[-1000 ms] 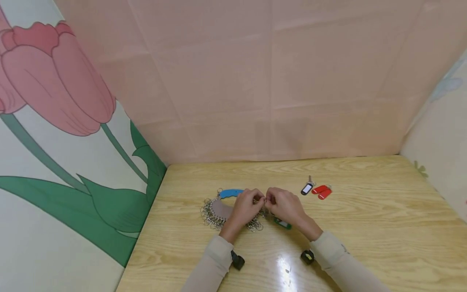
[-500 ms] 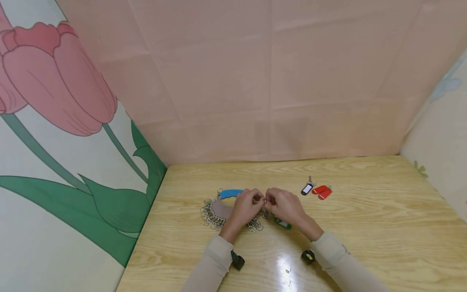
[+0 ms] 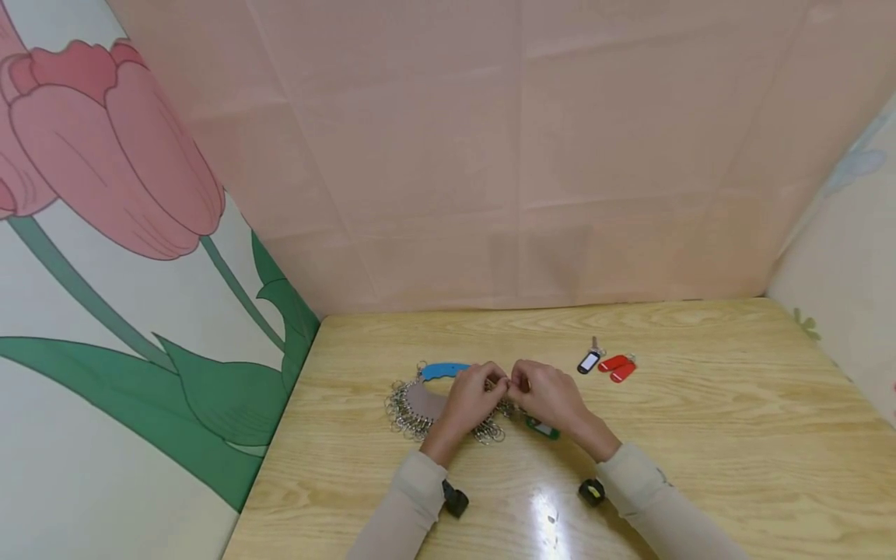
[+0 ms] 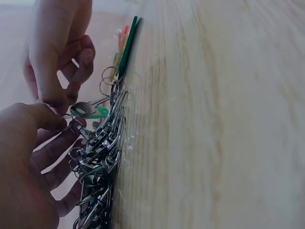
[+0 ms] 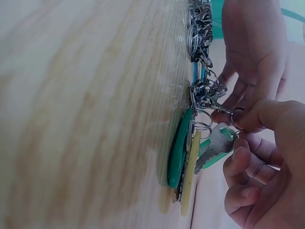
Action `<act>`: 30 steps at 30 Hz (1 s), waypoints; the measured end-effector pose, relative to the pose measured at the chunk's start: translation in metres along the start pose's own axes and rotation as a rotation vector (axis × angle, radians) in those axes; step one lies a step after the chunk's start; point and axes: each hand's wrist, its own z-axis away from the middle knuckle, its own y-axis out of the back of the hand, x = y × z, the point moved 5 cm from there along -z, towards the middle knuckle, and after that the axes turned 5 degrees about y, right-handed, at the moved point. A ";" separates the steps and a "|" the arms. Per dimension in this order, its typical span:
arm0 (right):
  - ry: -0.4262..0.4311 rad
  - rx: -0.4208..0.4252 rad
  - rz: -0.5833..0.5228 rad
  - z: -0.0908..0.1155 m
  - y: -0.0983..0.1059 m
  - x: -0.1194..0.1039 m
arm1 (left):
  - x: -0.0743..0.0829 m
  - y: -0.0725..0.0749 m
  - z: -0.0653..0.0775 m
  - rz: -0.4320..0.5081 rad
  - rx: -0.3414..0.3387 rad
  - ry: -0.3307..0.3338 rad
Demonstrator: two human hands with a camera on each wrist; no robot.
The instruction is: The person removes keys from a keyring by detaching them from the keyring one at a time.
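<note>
The fingers (image 5: 264,113) of the right hand (image 3: 553,395) are drawn in tight, pinching a small metal ring (image 5: 237,117), and the left hand (image 3: 472,399) has thumb and fingertips closed on it too, the two hands nearly meeting.

Behind them a creased pink cloth (image 3: 427,155) covers the far wall, and on the left stands a panel painted with big tulips (image 3: 112,148). In front runs the wood-grain bench (image 3: 742,435), light glaring off it between the two sleeves. A curved grey key holder (image 3: 423,400) with a blue handle (image 3: 442,371) lies on it, partly under the left hand, its near edge crowded with metal loops. Past the right hand, two red tags (image 3: 617,369) overlap beside a black-framed tag (image 3: 589,362) with a key of its own. Below the right hand, a dark green tag (image 5: 178,150) lies on the bench, with a yellow tag (image 5: 190,176) over it. Just beside the ring hang a light green tag (image 5: 209,162) and a silver key (image 5: 217,145).
</note>
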 end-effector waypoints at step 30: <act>0.018 0.029 0.027 -0.001 -0.001 -0.001 | 0.003 0.003 0.004 -0.014 0.022 0.000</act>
